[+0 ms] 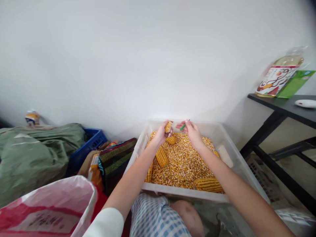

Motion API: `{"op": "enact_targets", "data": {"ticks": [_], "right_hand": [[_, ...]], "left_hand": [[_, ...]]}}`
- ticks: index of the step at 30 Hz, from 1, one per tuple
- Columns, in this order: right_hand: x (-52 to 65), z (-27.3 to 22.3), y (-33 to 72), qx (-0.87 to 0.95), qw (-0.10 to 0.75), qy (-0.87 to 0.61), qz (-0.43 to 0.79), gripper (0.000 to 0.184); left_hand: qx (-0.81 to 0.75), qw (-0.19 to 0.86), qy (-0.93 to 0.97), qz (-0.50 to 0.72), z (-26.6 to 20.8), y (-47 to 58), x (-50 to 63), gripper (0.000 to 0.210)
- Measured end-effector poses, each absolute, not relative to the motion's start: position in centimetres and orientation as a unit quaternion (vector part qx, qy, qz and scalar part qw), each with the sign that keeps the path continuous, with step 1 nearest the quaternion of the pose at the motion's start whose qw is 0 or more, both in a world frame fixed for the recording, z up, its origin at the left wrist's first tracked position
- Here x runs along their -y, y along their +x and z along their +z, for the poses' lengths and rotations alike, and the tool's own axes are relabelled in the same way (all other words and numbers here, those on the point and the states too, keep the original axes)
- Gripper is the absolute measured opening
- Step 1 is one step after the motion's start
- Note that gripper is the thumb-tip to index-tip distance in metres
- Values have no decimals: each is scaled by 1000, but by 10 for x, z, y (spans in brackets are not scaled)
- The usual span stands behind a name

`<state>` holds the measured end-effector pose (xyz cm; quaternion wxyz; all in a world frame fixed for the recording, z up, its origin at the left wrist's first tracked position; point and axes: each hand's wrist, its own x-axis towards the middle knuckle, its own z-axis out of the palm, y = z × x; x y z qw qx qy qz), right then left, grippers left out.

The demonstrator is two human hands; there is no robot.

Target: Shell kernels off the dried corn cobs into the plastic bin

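My left hand is closed around a corn cob with yellow kernels on it, above the far side of a translucent plastic bin. A hand's width to its right, my right hand grips a slim green-handled tool with a thin dark tip. What kind of tool it is, I cannot make out. Loose corn kernels fill the bin below both hands. Whole ears lie among them: one ear at the left and another ear at the near right.
A dark shelf at the right carries a bottle and a green box. To the left are a mesh bag, a blue crate, green cloth and a red-and-white sack. Behind the bin rises a white wall.
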<state>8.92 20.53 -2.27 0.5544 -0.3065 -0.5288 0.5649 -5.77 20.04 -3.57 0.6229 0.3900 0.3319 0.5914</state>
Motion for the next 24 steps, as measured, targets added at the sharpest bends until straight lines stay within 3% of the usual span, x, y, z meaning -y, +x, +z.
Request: {"op": "enact_targets", "data": {"ticks": [7,13,16,24], "right_hand": [[-203,-17,90,524,535,-245,616,36],[-213,-30,92,482,529,-297,632,36],[-215,-32,94,501,535,-294,614,43],[-204,-31,85,548,565,-266,556,33]], "left_hand": [[-324,636,393,580,-40,-57,-203,30],[-356,594,420,587,-48,-57,-205,32],[-373,571,443,582,-51,-56,-204,33],[-387,566,433,585,-51,-51,-203,30]]}}
